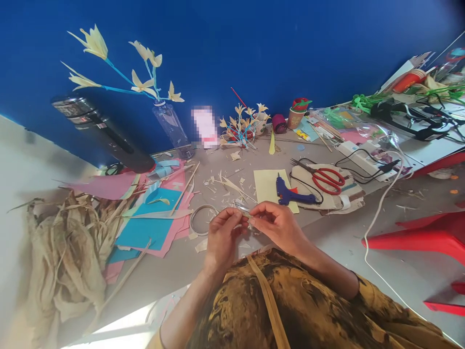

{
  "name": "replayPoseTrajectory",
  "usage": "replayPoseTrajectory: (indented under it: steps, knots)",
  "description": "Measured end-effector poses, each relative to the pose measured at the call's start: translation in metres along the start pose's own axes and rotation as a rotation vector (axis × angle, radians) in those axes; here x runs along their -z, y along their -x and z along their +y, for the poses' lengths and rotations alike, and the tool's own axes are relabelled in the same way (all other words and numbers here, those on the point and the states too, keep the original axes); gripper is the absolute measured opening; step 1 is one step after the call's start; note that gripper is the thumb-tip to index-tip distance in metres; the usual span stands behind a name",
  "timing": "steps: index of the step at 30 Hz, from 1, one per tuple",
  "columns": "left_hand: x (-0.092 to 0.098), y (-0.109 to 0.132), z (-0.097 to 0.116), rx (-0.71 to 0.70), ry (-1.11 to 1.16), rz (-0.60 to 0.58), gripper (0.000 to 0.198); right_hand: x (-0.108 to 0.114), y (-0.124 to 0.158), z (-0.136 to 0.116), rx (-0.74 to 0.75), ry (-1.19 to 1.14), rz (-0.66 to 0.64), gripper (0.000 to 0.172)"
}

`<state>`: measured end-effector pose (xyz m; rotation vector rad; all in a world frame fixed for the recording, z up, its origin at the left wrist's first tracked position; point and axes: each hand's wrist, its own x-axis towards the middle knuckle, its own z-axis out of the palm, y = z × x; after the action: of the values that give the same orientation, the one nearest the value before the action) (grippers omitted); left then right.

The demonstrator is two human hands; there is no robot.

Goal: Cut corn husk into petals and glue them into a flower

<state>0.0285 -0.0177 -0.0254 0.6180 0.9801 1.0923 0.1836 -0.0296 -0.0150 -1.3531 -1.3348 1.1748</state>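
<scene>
At the near edge of my view the left hand (223,232) and right hand (278,223) meet, nearer to me than the blue hot glue gun (288,194) and a little left of it. I see thumb and fingers of each pinched together on a thin piece (248,216); it is too small for me to name, and the fingers hide most of it. Well to the left of the glue gun I have a heap of dried husks (69,257), then blue paper (143,231) lying over pink sheets (168,241). A roll of tape (193,224) lies between that paper and the left hand. The glue gun itself rests partly on a pale yellow sheet (263,182). Just right of it I make out red-handled scissors (315,178) on a folded cloth (350,198), and further right a white power strip (359,157). Beyond the glue gun, toward the blue wall (254,43), stand a paper cup (296,118) and, off to the left, a clear plastic bottle (170,125) holding cream flowers (95,42) on blue stems.
</scene>
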Motion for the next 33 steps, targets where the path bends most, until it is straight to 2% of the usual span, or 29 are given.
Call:
replayPoseTrajectory:
  steps: [9, 14, 20, 30, 33]
  knots:
    - [-0.007, -0.002, -0.003, 0.050, -0.023, -0.009, 0.015, 0.014, 0.000, 0.007, -0.104, -0.152, -0.038, 0.021]
    - [-0.012, -0.005, -0.005, 0.078, -0.049, 0.019, 0.015, 0.023, 0.004, 0.010, -0.120, -0.130, -0.018, 0.023]
    - [-0.023, -0.005, -0.006, 0.102, -0.100, -0.037, 0.020, 0.038, 0.008, 0.008, -0.141, -0.035, 0.016, 0.021]
    - [-0.030, -0.012, -0.012, 0.029, -0.170, -0.051, 0.023, 0.045, 0.010, 0.014, -0.083, -0.002, 0.016, 0.024]
    - [-0.029, -0.013, -0.014, 0.029, -0.175, -0.041, 0.021, 0.058, 0.005, 0.021, 0.020, 0.172, 0.075, 0.024]
